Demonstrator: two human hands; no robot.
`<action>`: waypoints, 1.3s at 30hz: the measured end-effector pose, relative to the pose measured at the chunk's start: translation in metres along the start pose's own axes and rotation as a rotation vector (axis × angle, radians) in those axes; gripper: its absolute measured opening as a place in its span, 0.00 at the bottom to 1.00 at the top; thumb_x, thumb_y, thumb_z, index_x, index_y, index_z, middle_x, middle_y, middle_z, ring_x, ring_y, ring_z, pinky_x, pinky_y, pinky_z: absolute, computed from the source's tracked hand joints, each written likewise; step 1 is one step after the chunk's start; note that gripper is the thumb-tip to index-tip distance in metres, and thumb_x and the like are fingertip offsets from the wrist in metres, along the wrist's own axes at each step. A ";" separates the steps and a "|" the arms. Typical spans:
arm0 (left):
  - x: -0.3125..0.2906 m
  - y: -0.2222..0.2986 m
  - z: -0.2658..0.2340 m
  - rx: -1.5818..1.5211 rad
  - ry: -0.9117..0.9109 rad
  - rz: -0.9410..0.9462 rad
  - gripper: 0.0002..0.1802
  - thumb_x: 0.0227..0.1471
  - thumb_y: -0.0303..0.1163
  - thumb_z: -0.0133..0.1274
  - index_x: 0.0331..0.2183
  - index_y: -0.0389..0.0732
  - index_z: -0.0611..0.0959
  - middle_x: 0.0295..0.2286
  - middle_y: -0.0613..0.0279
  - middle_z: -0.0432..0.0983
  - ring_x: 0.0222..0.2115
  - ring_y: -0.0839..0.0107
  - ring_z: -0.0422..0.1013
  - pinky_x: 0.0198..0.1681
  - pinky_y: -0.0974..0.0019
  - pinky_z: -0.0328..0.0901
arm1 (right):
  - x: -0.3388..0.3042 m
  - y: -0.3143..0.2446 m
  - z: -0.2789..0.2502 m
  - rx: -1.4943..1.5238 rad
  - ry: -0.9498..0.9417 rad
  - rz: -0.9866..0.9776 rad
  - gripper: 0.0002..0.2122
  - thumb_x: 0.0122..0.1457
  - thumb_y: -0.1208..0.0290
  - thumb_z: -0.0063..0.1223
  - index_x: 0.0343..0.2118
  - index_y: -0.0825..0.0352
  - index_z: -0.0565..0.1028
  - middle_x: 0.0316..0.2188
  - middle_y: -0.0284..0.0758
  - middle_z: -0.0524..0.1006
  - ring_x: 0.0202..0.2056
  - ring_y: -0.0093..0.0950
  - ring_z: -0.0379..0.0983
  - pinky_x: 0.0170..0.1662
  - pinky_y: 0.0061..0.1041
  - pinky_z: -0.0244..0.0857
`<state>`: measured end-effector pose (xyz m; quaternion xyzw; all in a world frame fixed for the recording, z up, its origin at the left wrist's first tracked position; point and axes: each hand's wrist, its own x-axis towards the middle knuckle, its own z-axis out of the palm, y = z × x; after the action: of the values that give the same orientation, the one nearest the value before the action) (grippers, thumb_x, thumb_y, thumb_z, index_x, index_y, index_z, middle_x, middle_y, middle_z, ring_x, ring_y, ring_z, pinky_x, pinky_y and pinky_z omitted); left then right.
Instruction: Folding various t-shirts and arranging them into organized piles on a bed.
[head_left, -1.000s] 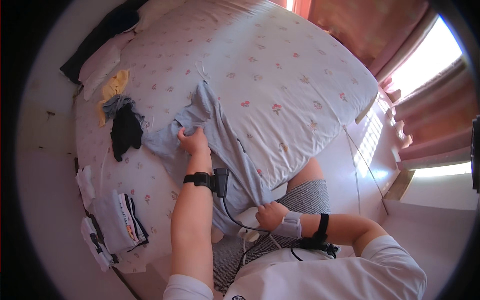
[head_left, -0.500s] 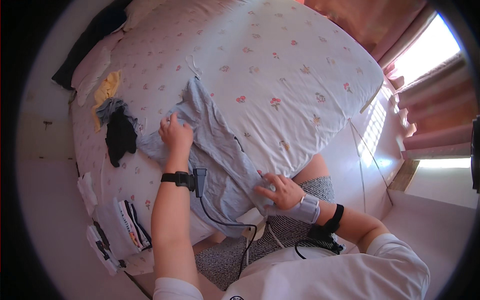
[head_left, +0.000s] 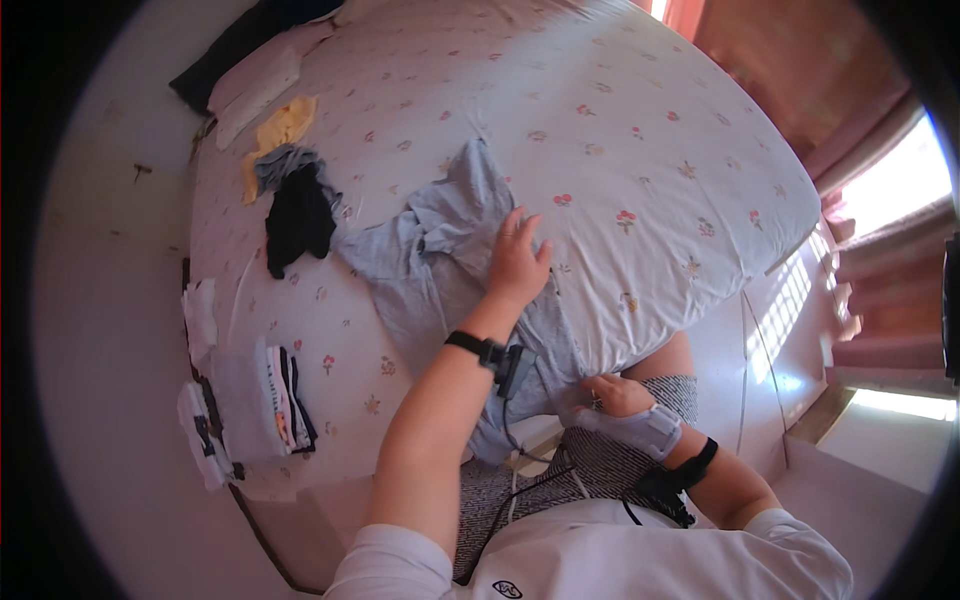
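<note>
Grey cloth garment (head_left: 425, 300) overhangs white floral-sheeted bed (head_left: 650, 160) edge, room rightward; left hand (head_left: 518, 262) spread, right hand (head_left: 618, 395) curled, grip unclear.

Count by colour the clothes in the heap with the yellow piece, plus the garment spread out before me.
Yellow: 1, the yellow cloth
Black: 1, the black cloth
Grey: 2, the bunched grey cloth and the spread grey garment
Total: 4

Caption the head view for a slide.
Left hand over a grey garment on a flowered bedsheet, right hand at the garment's near end, folded clothes stacked left.
</note>
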<state>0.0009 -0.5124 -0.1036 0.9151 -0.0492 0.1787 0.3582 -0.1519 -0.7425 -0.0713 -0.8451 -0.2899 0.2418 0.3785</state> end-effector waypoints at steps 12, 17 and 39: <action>0.018 -0.073 -0.140 0.592 -0.393 -0.610 0.30 0.45 0.46 0.58 0.45 0.35 0.75 0.43 0.45 0.75 0.47 0.50 0.71 0.49 0.54 0.66 | 0.047 -0.039 0.091 0.196 -0.554 -0.139 0.26 0.56 0.58 0.52 0.56 0.66 0.67 0.46 0.50 0.72 0.50 0.45 0.69 0.54 0.35 0.64; 0.018 -0.116 -0.144 0.584 -0.206 -0.676 0.23 0.51 0.43 0.48 0.40 0.33 0.77 0.39 0.39 0.76 0.43 0.45 0.72 0.47 0.51 0.67 | 0.048 -0.031 0.105 0.276 -0.538 -0.284 0.24 0.55 0.59 0.53 0.52 0.68 0.70 0.46 0.50 0.72 0.48 0.45 0.70 0.52 0.37 0.64; -0.056 -0.058 -0.130 0.317 0.122 -0.537 0.21 0.48 0.43 0.58 0.37 0.37 0.74 0.29 0.52 0.73 0.31 0.56 0.71 0.37 0.56 0.66 | 0.010 -0.033 0.069 0.250 -0.287 -0.414 0.13 0.52 0.63 0.60 0.33 0.68 0.74 0.29 0.40 0.74 0.33 0.40 0.74 0.35 0.35 0.69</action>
<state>-0.0764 -0.3838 -0.0728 0.9273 0.2443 0.1375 0.2480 -0.1979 -0.6834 -0.0889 -0.6718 -0.4748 0.3106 0.4762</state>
